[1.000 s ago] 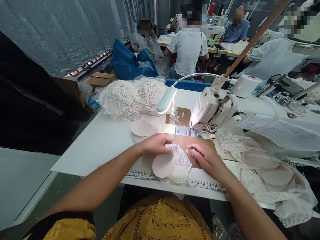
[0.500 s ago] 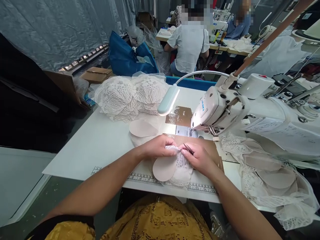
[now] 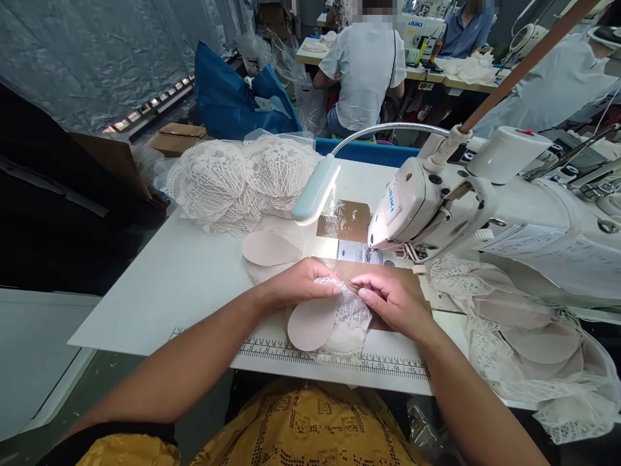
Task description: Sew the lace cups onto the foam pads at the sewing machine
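Lace piece [image 3: 352, 310], lower centre, seemingly mid-work: left hand [image 3: 301, 282] pinching edge, right hand [image 3: 394, 300] grasping slim tool [image 3: 352, 286]; lace heap [image 3: 541, 343] at right, finished or waiting unclear.

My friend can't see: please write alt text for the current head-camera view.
A person's left hand pinches white lace with a beige pad, and the right hand holds a small slender tool beside it. Beyond stands a white sewing machine, lace pieces lying to either side.

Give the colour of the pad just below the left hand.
The pad is pale pinkish beige; see head view.
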The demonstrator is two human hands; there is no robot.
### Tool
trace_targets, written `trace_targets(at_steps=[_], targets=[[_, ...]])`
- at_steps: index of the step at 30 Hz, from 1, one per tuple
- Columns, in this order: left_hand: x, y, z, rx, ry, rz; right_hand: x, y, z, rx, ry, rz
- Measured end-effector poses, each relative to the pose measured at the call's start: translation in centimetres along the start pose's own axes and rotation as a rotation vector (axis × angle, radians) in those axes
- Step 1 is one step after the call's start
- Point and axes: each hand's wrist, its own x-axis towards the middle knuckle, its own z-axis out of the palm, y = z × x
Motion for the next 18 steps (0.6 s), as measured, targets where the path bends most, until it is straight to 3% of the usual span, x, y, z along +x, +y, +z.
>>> trace_targets(at_steps=[6, 18], targets=[[0.3, -0.2, 0.1, -0.024, -0.025, 0.025, 0.2, -0.6, 0.8, 0.116, -0.019, 0.075], [0.1, 0.2, 0.1, -0.005, -0.073, 0.072, 0.4, -0.5, 1.7, 0.105, 0.075, 0.04]])
